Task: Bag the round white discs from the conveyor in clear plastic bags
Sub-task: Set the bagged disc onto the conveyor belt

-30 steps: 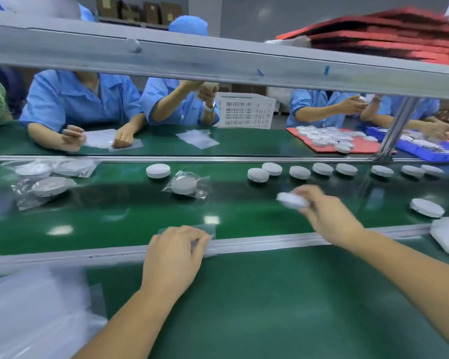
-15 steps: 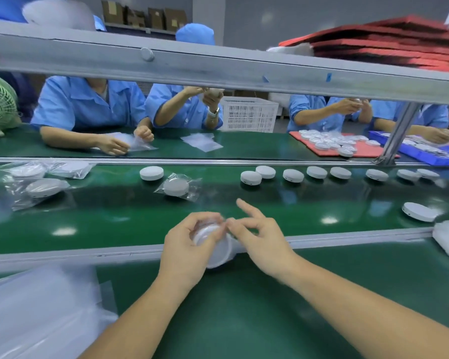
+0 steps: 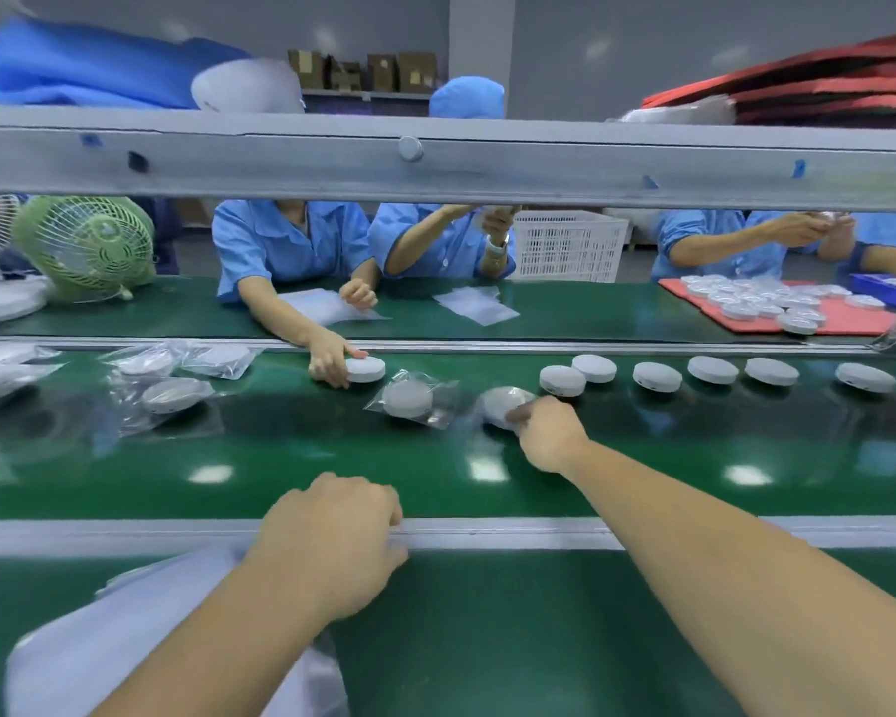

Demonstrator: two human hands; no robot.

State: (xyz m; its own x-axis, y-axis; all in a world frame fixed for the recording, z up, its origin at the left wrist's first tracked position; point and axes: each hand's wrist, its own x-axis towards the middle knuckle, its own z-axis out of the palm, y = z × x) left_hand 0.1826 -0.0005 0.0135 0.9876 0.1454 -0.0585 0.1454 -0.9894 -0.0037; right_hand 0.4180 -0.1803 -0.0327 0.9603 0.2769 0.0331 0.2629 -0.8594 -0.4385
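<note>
On the conveyor [image 3: 280,458], right hand [image 3: 547,432] pinched a bagged disc [image 3: 500,403], seemingly to set it among finished ones [image 3: 409,398]; left hand [image 3: 332,540] curled near the spare bags [image 3: 115,644], grip unclear.

My right hand [image 3: 549,437] pinches a bagged disc [image 3: 498,402] on the conveyor belt [image 3: 280,458]; my left hand [image 3: 332,540], curled, rests on the near rail [image 3: 513,533] beside stacked clear bags [image 3: 99,639].

bare discs [image 3: 657,376] on belt [image 3: 280,458] 7 | fans [image 3: 86,245] 2 | white crate [image 3: 570,245] 1
</note>
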